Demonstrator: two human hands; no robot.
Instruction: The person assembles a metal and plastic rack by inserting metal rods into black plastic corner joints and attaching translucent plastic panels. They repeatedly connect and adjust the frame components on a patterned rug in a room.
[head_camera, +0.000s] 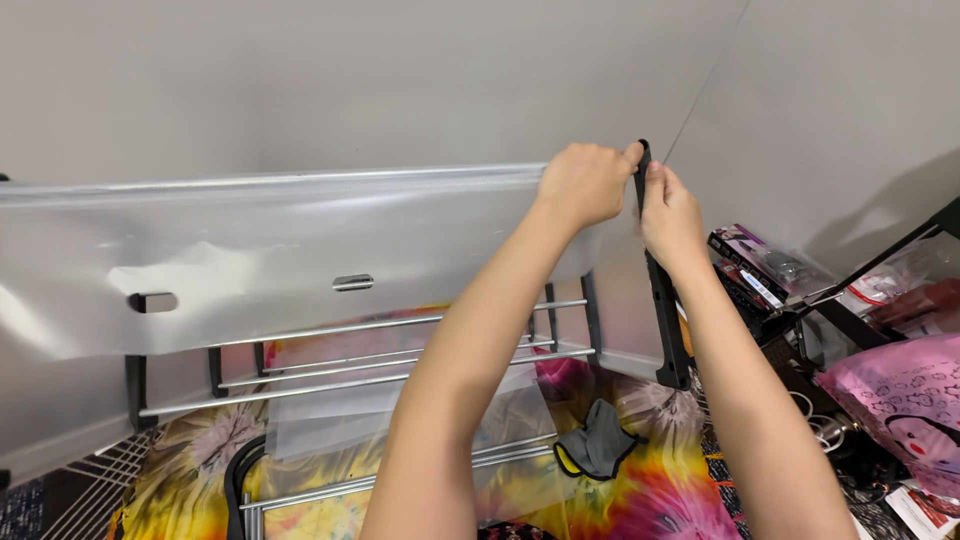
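Your left hand is fisted on the top edge of the translucent plastic sheet, right of centre; your right hand pinches the black upright post beside it; chrome rails below; grey cloth on the floral fabric; pink bag at lower right.

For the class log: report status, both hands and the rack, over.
Left hand and right hand both gripping top of black side post. Translucent plastic cover draped over the metal-rod rack. Grey cloth on floor below.
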